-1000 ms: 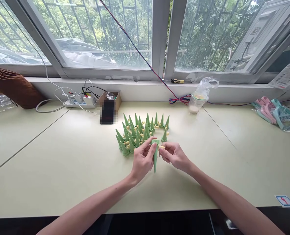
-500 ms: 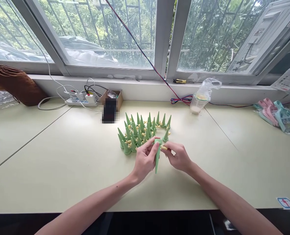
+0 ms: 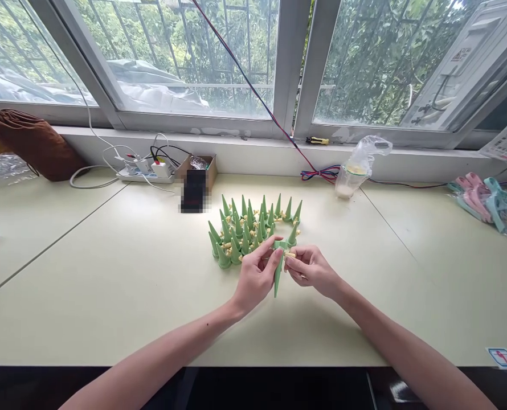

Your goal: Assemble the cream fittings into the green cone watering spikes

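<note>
My left hand (image 3: 257,272) is closed around a green cone (image 3: 278,279), which points down toward me with its wider base up. Between the thumb and fingers of my right hand (image 3: 312,269) is a small pale-yellow piece (image 3: 290,255), held against the cone's side. Whether the two are joined I cannot tell, since my fingers cover part of the contact. Just beyond my hands stand several upright green cones (image 3: 224,255) in a cluster, with small pale-yellow pieces (image 3: 228,245) at their lower parts.
At the back are a small cardboard box (image 3: 212,171), a power strip (image 3: 146,178) with cables, and a plastic bag with a cup (image 3: 351,176). A brown pouch (image 3: 40,145) lies back left. Pink and teal plastic items (image 3: 499,205) lie at right. Windows line the back.
My right fingers have shifted on the pale-yellow piece, staying beside the cone. The green cone has tilted slightly in my left hand. The whole view has shifted a little.
</note>
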The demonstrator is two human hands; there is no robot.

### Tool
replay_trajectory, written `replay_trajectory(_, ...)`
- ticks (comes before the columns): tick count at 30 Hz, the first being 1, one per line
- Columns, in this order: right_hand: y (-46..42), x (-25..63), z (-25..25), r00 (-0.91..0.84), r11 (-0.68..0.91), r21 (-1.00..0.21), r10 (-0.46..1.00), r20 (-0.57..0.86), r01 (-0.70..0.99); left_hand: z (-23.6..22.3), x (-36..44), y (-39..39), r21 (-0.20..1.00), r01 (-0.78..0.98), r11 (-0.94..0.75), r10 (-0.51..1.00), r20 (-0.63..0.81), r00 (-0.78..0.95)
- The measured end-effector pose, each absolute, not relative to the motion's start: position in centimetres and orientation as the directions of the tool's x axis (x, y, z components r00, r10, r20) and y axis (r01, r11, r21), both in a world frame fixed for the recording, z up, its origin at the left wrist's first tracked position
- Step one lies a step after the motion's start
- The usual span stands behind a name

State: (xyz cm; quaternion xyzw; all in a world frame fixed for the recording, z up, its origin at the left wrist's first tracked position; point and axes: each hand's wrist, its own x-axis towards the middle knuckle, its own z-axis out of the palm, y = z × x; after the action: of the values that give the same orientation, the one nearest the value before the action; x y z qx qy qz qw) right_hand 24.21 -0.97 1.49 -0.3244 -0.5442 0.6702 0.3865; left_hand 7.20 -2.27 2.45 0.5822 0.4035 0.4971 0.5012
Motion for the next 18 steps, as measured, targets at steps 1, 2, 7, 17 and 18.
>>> replay_trajectory(1,-0.91,24.22,1.49,-0.519,-0.184,-0.96,0.853,-0.049,-0.211,2.32,7.18,-2.22,0.982,-0.009,-0.187,0.966,0.185,0.178)
replay_trajectory(2,-0.85,24.23,1.47,-0.546,-0.256,-0.934,0.834,-0.082,-0.25,2.2,7.17,-2.18,0.979,0.007,-0.202,0.964,0.197,0.176)
replay_trajectory(7,-0.66,24.14,1.28,-0.601,-0.413,-0.856,0.783,-0.16,-0.31,1.9,7.18,-2.1,0.97,0.04,-0.24,0.959,0.23,0.164)
replay_trajectory(17,-1.22,23.71,1.27,-0.464,-0.108,-0.971,0.886,0.004,-0.214,2.29,7.27,-2.26,0.985,-0.017,-0.17,0.973,0.17,0.153)
replay_trajectory(18,-1.28,23.7,1.32,-0.448,-0.078,-0.979,0.894,0.016,-0.19,2.35,7.28,-2.25,0.987,-0.031,-0.159,0.974,0.162,0.156)
